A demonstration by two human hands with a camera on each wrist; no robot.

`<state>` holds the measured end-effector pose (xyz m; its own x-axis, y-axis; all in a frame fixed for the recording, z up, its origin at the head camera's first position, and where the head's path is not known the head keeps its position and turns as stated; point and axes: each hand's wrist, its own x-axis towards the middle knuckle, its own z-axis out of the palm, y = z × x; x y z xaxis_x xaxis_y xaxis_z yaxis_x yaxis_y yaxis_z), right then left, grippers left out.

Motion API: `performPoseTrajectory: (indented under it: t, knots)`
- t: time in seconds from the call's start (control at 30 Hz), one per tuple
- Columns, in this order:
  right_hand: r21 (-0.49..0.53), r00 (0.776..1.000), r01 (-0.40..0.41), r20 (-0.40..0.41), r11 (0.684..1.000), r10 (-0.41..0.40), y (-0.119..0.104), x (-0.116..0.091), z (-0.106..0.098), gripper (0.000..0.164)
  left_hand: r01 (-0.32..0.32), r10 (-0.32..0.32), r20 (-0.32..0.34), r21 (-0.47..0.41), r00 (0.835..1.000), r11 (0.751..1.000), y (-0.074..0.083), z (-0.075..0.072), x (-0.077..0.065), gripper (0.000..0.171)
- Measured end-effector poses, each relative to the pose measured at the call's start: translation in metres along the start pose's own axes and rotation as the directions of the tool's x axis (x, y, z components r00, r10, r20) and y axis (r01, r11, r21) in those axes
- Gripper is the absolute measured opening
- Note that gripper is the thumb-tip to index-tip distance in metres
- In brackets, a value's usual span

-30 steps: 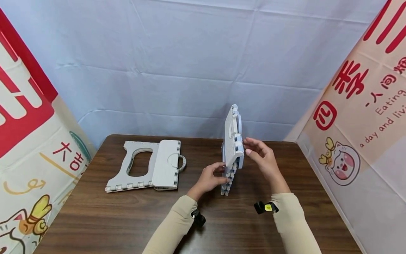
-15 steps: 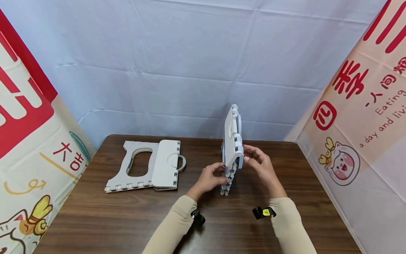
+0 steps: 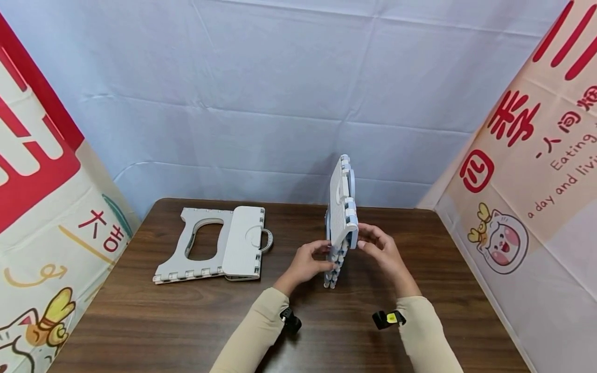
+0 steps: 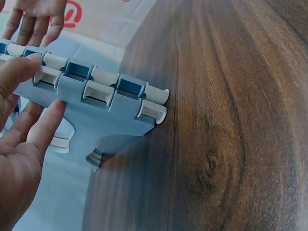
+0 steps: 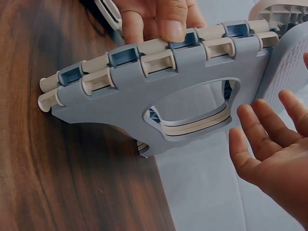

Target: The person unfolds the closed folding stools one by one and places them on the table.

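A folded white and grey-blue folding stool (image 3: 343, 202) stands upright on its feet on the wooden table, edge-on to me in the head view. My left hand (image 3: 304, 265) pinches its near, lower hinged edge. In the left wrist view the thumb lies over the hinge row, with fingers against the grey-blue face (image 4: 82, 113). To the right of the stool is my right hand (image 3: 383, 254), its fingers loosely bent close by the lower part of the seat panel. The right wrist view shows those fingers (image 5: 260, 125) spread apart beside the frame's oval opening, gripping nothing.
A second folding stool (image 3: 242, 241), all white, lies flat and folded on the left part of the table (image 3: 154, 321), its small loop handle pointing right. A pale cloth backdrop (image 3: 270, 129) hangs behind the table, and printed cloths (image 3: 503, 248) flank both sides.
My right hand has moved slightly down and toward the stool's lower side panel. The left hand and the upright stool have stayed in place.
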<state>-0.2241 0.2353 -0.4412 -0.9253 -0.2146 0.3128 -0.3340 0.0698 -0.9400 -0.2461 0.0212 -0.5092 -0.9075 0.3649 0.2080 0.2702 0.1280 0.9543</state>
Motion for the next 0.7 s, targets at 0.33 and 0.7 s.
performPoseTrajectory:
  t: [0.33,0.7]
  knots:
    - [0.07,0.997,-0.066,-0.023,0.995,0.067,0.018,-0.007,0.006,0.039,-0.038,0.038,-0.01,-0.008,0.999,0.999,0.028,-0.002,-0.009,0.05]
    - [0.05,0.992,-0.114,0.055,0.992,0.111,0.027,-0.01,0.014,0.043,-0.04,0.04,-0.015,-0.033,0.999,0.999,0.038,-0.005,-0.014,0.047]
